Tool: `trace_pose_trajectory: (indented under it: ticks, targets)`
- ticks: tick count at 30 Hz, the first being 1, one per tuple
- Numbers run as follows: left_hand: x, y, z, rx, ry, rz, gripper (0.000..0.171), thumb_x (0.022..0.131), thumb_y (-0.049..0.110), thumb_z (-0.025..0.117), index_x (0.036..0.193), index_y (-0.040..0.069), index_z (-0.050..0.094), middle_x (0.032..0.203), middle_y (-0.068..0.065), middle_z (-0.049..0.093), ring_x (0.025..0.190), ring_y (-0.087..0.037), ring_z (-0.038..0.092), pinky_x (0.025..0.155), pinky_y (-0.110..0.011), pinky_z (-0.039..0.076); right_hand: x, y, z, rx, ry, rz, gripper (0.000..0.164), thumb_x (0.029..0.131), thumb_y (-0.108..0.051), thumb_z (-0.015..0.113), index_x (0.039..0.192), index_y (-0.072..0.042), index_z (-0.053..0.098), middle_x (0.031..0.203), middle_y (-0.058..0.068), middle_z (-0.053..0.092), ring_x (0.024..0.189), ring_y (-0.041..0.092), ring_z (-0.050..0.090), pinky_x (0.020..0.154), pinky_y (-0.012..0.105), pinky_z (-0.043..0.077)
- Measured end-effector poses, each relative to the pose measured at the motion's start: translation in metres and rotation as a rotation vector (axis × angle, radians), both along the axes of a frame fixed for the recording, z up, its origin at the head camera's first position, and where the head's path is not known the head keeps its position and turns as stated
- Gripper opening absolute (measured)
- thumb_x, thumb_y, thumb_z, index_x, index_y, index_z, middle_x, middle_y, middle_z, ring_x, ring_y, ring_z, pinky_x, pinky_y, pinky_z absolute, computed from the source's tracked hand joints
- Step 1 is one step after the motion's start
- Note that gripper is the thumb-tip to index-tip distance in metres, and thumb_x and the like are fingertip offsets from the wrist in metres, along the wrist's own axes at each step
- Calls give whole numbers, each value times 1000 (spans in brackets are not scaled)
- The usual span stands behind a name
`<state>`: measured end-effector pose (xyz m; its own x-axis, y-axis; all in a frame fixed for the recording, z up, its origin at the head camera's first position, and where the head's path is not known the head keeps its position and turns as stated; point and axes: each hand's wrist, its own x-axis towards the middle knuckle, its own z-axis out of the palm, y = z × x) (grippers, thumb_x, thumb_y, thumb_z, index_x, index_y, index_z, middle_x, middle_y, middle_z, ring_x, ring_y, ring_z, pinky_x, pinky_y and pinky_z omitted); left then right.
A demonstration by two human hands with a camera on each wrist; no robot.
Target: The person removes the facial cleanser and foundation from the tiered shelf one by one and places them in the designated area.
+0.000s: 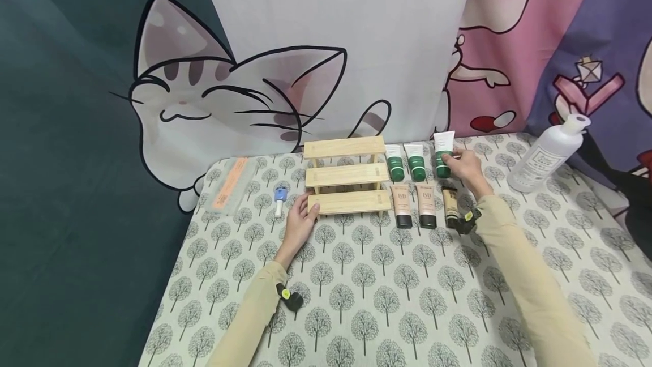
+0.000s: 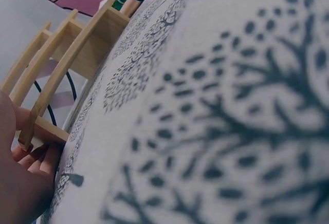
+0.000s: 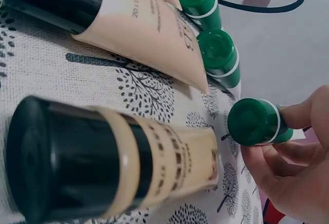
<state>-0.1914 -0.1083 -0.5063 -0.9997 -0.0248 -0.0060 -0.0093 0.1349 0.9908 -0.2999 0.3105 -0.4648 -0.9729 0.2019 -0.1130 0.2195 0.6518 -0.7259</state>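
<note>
My left hand (image 1: 299, 221) grips the left end of the lowest step of a three-tier wooden stand (image 1: 348, 203), thumb on top and fingers beneath. In the left wrist view the stand (image 2: 67, 64) runs away from that hand. My right hand (image 1: 467, 167) pinches a green and white tube (image 1: 444, 152) between thumb and fingers, at the right end of a row. Two similar green tubes (image 1: 416, 163) lie to its left. In front are two pink BB cream tubes (image 1: 425, 204) with black caps, and a beige tube with a black cap (image 3: 77, 157), nearest the right wrist.
A white pump-style bottle (image 1: 547, 154) stands at the right. Left of the stand lie a small blue and white bottle (image 1: 281, 200) and a clear packet with an orange strip (image 1: 229, 186). The tree-print cloth (image 1: 364, 287) covers the table; a cartoon curtain (image 1: 305, 27) hangs behind.
</note>
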Motion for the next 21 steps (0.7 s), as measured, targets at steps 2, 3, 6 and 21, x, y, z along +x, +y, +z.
trace_pose_trajectory:
  ticks: [2, 3, 6, 21]
  targets:
    - [-5, 0, -10, 6, 1, 6, 56, 102, 8, 59, 151, -6, 37, 150, -29, 48, 136, -41, 53, 115, -42, 48, -1, 0, -2, 18, -8, 6, 60, 103, -34, 50, 140, 12, 50, 133, 36, 56, 116, 40, 53, 93, 43, 52]
    - [-5, 0, -12, 10, 2, 7, 56, 102, 9, 59, 151, -4, 38, 150, -28, 48, 136, -40, 53, 114, -42, 48, -1, 0, -3, 36, -11, 9, 59, 102, -34, 51, 138, 13, 51, 132, 36, 56, 115, 40, 53, 92, 42, 51]
    - [-6, 2, -16, 20, 6, 6, 55, 102, 10, 59, 151, -3, 39, 149, -27, 49, 136, -39, 54, 113, -39, 50, -2, 1, -6, 98, -22, 34, 55, 100, -32, 54, 128, 15, 59, 124, 35, 60, 107, 39, 55, 83, 39, 52]
    - [-6, -16, 28, -180, -113, 7, 60, 101, 17, 58, 153, -3, 34, 155, -29, 40, 143, -42, 44, 121, -46, 42, 4, -2, -5, 249, -7, 105, 45, 97, -33, 59, 101, 11, 64, 103, 31, 64, 90, 41, 59, 72, 43, 53]
